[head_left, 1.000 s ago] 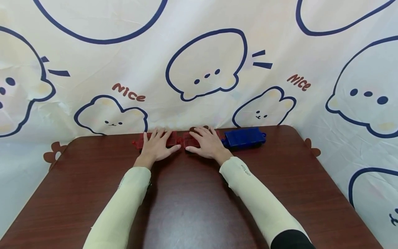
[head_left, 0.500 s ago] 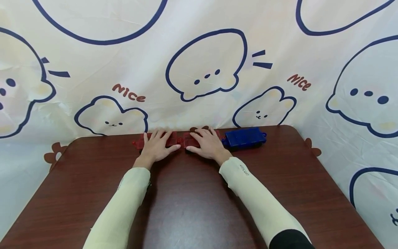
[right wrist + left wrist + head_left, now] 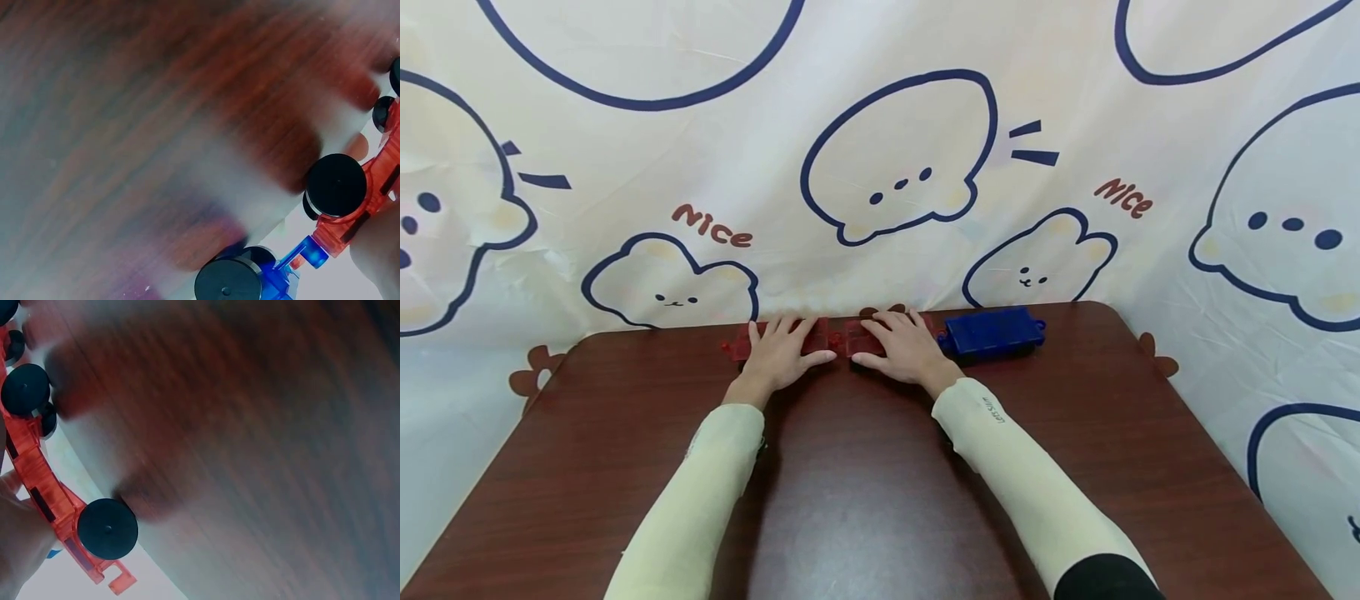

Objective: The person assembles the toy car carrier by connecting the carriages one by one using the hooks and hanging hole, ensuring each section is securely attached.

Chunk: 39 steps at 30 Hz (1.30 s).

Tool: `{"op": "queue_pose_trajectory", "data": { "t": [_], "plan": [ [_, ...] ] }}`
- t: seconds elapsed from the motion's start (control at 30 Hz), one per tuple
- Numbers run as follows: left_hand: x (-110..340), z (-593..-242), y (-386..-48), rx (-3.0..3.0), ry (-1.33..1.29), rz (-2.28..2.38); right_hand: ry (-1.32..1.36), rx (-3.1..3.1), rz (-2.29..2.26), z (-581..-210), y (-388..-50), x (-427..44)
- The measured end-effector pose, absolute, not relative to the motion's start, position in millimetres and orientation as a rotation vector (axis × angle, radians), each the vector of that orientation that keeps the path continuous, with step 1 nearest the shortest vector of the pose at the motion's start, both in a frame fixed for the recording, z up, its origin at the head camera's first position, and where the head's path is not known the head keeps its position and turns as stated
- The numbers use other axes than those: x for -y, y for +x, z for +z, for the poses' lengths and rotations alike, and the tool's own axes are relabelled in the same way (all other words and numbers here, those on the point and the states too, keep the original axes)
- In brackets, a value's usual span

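Note:
Two red see-through toy train cars stand in a row at the table's far edge. My left hand (image 3: 775, 358) lies over the left red car (image 3: 816, 336) with fingers spread and thumb stretched out to the right. Over the right red car (image 3: 859, 340) rests my right hand (image 3: 912, 358), its thumb pointing left. A blue train car (image 3: 991, 332) follows on the right. In the left wrist view, black wheels (image 3: 107, 529) and an end hook of the red car show. The right wrist view has the blue coupling (image 3: 312, 253) meeting the red car's end (image 3: 340, 234). My hands hide much of both red cars.
The brown wooden table (image 3: 850, 483) has rounded far corners. A white cloth (image 3: 895, 275) printed with cartoon outlines hangs right behind its far edge and along both sides.
Both hands stay on the red cars, and the blue car keeps its place beside them. Only a tiny shift of the whole head view is visible.

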State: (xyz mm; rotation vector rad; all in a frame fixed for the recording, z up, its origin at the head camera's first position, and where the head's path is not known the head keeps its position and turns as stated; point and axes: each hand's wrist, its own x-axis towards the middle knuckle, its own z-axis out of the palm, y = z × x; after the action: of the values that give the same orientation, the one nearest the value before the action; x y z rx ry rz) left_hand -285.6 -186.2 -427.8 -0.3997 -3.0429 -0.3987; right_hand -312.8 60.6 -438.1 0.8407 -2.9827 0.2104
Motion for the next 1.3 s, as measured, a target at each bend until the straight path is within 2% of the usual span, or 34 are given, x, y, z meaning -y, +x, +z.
{"op": "queue_pose_trajectory", "data": {
  "t": [1.3],
  "plan": [
    [197, -424, -283, 2.987, -0.45, -0.567, 0.841, 2.993, 0.236, -435, -314, -57]
  ]
}}
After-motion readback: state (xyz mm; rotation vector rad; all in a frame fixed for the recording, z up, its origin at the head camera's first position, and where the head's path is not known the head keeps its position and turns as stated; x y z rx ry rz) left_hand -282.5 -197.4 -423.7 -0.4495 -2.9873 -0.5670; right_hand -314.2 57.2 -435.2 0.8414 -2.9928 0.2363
